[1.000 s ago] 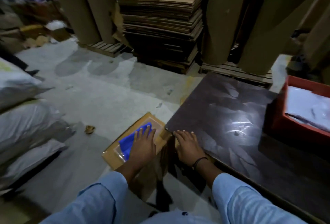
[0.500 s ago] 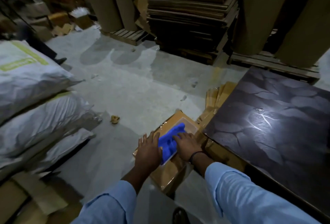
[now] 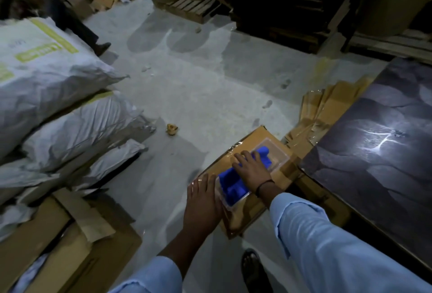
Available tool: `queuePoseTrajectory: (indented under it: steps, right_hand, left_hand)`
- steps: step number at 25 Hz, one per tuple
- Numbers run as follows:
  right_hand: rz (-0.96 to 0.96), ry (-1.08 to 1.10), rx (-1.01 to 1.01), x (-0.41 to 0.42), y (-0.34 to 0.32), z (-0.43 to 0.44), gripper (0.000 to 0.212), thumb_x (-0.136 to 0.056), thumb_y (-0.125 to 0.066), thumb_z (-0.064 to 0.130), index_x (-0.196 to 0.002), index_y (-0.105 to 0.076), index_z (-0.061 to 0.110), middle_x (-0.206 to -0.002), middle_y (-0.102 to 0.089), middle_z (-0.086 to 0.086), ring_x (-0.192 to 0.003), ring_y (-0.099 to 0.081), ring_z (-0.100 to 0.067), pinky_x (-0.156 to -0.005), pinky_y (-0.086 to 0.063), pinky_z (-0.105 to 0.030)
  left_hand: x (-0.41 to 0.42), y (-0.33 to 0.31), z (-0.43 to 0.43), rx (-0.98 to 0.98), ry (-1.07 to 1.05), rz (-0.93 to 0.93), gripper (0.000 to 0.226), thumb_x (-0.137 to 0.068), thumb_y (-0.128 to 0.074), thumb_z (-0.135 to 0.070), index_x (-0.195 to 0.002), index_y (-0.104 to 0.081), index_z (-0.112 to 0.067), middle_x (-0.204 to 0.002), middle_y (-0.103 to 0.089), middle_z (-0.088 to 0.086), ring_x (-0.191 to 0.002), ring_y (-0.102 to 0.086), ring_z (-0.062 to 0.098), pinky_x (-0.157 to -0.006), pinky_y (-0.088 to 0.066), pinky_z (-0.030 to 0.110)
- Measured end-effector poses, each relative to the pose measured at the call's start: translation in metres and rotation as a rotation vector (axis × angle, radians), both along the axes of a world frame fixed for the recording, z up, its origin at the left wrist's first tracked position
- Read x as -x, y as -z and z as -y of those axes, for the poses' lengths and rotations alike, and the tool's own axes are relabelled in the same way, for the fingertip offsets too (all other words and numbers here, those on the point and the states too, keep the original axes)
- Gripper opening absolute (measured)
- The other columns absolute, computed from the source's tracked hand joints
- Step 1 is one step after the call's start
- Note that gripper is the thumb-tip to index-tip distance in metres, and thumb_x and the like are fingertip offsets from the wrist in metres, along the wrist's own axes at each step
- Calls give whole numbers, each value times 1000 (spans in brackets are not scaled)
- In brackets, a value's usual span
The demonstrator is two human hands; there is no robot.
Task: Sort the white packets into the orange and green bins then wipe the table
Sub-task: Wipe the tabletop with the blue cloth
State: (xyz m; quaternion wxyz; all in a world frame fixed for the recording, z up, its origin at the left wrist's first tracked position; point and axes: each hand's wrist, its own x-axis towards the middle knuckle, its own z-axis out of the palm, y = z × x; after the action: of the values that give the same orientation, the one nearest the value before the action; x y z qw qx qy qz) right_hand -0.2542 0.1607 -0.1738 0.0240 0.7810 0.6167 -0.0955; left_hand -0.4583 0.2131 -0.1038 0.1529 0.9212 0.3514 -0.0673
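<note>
— Where is the cloth (image 3: 230, 181)?
— In a clear tray (image 3: 278, 156) on the box (image 3: 254, 136), just beside the table (image 3: 374, 175).
— And the hands?
— Right hand (image 3: 253, 171) lies flat on the cloth, fingers straight, pinching nothing. Left hand (image 3: 203, 201) rests on the box against the tray's edge, fingers straight and together.

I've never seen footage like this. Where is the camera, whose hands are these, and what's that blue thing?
No machine here: a person wears a camera on the head, looking forward and down, so you see what they see. The right hand lies on a blue cloth in a clear plastic tray atop a cardboard box on the floor. Whether it has closed on the cloth is unclear. The left hand rests flat beside the tray. The dark table stands to the right.
</note>
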Motion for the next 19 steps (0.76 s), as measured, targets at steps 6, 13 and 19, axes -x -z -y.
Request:
queuePoseTrajectory:
  steps: [6, 13, 19]
  right_hand:
    - [-245, 115, -111, -7, -30, 16, 28, -83, -56, 9, -108, -48, 19, -112, -62, -9, -108, -51, -32, -108, -29, -46]
    - [-553, 522, -532, -64, -110, 77, 34, -101, -43, 23, -134, -41, 25, -96, -69, -13, -85, -63, -37, -70, -45, -39]
    - [-648, 919, -822, -130, -174, 196, 39, -100, -49, 17, -139, -44, 17, -90, -63, -7, -79, -59, -20, -72, -36, -26]
  left_hand:
    - [-9, -3, 20, -8, -18, 58, 62, -102, -43, -37, -157, -23, -18, -163, -27, 10, -151, -23, 27, -125, -15, 48]
    - [-77, -35, 66, -54, 16, 284, 72, -91, -46, -33, -158, -24, -15, -166, -21, 13, -151, -25, 33, -123, -22, 48]
    - [-157, -68, 138, -25, 157, 408, 65, -95, -38, -35, -155, -31, -12, -164, -24, 15, -150, -29, 33, -120, -28, 53]
